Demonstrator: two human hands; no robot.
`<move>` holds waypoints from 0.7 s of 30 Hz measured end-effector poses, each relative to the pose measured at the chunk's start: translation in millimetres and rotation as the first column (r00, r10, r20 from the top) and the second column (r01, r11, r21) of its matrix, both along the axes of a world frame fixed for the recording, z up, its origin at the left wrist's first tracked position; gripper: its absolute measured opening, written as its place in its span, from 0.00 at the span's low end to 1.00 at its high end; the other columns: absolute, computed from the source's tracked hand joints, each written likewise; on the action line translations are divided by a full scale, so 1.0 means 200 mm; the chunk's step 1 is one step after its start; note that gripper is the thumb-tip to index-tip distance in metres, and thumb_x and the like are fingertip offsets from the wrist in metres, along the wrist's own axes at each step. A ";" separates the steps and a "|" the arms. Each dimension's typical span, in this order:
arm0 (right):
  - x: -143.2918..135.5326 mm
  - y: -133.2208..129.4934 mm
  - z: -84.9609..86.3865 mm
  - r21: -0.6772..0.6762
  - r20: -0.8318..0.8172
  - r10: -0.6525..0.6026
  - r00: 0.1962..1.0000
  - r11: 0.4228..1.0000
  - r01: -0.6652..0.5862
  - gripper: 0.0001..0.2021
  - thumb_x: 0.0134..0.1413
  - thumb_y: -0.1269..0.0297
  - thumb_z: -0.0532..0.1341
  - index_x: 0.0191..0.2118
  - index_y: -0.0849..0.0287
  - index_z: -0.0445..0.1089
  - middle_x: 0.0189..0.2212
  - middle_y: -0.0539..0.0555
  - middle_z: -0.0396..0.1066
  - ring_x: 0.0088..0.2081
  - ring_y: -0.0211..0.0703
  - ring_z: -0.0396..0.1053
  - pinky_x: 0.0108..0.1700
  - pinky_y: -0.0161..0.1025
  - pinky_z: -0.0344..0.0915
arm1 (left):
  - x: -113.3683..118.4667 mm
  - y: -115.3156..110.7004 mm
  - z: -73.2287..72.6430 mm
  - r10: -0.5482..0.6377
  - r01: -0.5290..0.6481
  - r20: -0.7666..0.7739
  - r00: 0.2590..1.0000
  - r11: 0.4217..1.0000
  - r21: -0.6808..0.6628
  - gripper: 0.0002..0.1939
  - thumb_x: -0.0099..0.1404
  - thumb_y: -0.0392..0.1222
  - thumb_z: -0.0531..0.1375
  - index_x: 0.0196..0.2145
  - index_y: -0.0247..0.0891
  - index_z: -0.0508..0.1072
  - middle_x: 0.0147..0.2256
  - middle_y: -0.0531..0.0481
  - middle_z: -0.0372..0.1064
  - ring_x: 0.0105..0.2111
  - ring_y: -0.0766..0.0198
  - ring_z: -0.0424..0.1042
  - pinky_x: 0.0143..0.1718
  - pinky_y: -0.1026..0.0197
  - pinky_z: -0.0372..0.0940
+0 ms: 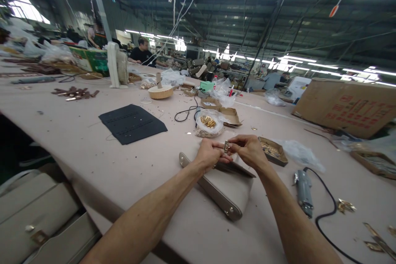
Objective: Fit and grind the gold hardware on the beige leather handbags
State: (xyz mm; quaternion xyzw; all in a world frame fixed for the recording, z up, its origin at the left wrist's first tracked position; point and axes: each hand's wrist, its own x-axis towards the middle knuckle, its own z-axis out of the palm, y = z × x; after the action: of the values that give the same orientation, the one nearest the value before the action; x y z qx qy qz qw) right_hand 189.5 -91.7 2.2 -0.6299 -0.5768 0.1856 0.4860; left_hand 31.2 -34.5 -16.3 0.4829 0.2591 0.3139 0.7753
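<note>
A taupe handbag (227, 189) lies on the pale table, its side strip with metal studs facing the front. Above its upper part, a small metal clasp piece (226, 147) is held between both hands. My left hand (212, 152) has its fingers closed around the left side of the piece. From the right, my right hand (247, 148) pinches the same piece between thumb and fingers. The bag's flap is partly hidden under my hands.
Right of my hands are a carton of small parts (274, 152) and a grey electric screwdriver (304, 192) with a black cord. Ahead lies a bag of gold pieces (208, 122); a black sheet (131, 123) is left. More taupe bags (37, 218) are at lower left. People sit farther back.
</note>
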 end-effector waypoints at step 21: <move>-0.04 -0.04 0.05 -0.041 0.121 -0.035 0.992 0.998 0.040 0.16 0.44 0.46 0.68 0.28 0.55 0.80 0.26 0.59 0.76 0.25 0.46 0.72 0.27 0.40 0.64 | 0.05 0.00 -0.08 -0.013 0.013 0.016 1.000 1.000 -0.027 0.06 0.58 0.23 0.61 0.27 0.27 0.76 0.26 0.40 0.75 0.21 0.61 0.75 0.22 0.66 0.72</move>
State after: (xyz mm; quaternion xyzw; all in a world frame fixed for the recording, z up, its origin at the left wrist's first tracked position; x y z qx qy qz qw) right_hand 182.2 -98.7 12.0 -0.6609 -0.5889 0.1506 0.4401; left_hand 41.9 -34.9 -33.0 0.4714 0.2542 0.3091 0.7859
